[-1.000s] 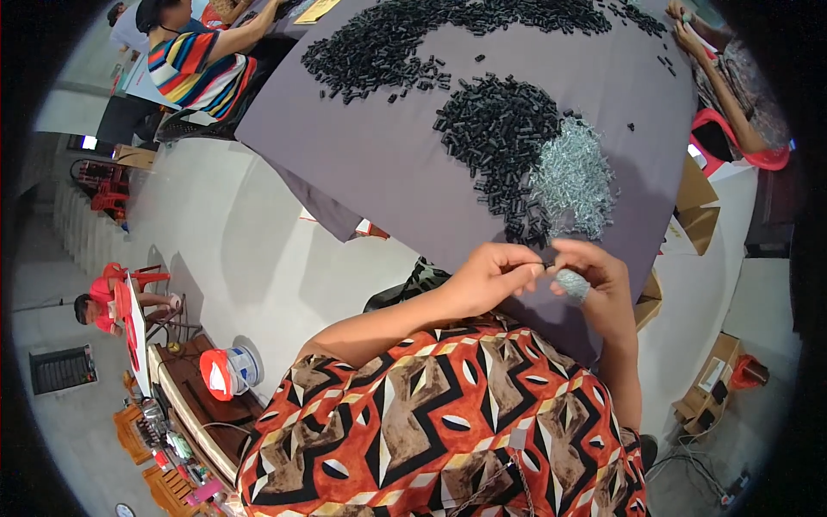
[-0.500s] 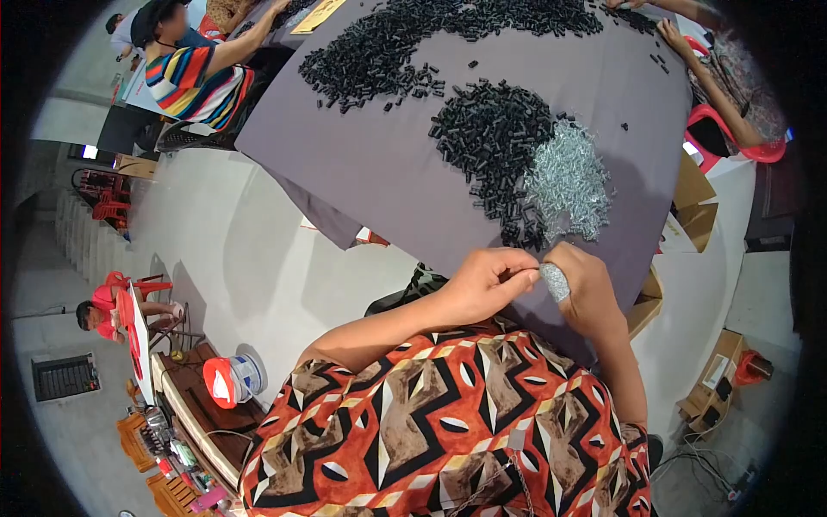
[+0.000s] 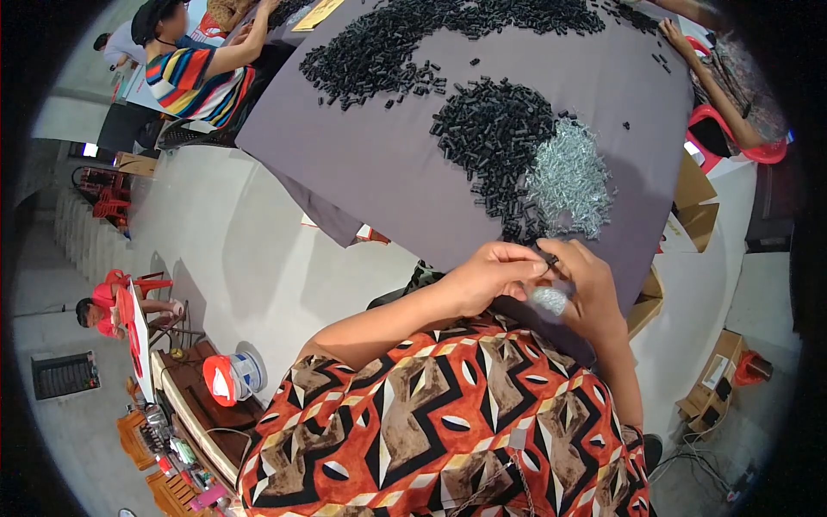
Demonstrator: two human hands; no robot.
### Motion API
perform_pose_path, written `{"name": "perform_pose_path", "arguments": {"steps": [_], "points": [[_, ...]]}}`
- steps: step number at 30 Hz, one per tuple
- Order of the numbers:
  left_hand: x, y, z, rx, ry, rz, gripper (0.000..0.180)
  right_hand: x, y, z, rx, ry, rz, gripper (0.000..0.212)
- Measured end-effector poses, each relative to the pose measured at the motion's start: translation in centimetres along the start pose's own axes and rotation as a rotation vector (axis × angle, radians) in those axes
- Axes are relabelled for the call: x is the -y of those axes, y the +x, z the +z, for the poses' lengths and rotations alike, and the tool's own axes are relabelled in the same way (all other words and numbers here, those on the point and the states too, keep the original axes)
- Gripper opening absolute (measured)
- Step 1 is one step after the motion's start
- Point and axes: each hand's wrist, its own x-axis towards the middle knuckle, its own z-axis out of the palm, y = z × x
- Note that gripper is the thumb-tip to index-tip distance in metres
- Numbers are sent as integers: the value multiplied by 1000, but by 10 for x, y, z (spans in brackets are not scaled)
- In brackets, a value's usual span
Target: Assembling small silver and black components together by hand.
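My left hand [image 3: 500,276] is closed in a pinch on a small black plastic piece [image 3: 544,262] close to the table's near edge. From the other side, the curled fingers of my right hand [image 3: 593,284] meet the same piece. A silvery, glittering patch [image 3: 549,300] shows at my right thumb, blurred; whether it is a wrapping or held bits I cannot tell. Just beyond my hands lies a heap of short black plastic pieces [image 3: 495,129]. A pile of tiny silvery pieces, perhaps screws [image 3: 568,177], touches its right side.
A grey cloth [image 3: 370,164] covers the table. More black pieces [image 3: 370,60] spread along its far side. One person in a striped shirt [image 3: 202,82] sits at the far left; another person's arm [image 3: 711,90] reaches in at the right. Cardboard boxes [image 3: 693,202] stand beside the right edge.
My right fingers have opened out from a fist and moved onto the black piece, now visible between my hands. The silvery patch has shifted slightly down.
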Motion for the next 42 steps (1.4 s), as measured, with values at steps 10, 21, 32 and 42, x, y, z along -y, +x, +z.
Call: {"name": "perform_pose_path", "arguments": {"steps": [10,21,32,42], "points": [[6,-2,-8,60,-63,-68,22,-6,-7,16,-77,-192,-49,42],[20,-4,-21,128,-57,-96,23,1,-7,15,-36,-168,-61,35],[31,-1,-16,114,-183,-73,20,-2,-15,19,30,-219,-67,33],[22,4,-11,188,-234,-109,28,-4,-18,18,-85,-151,-43,42]]}}
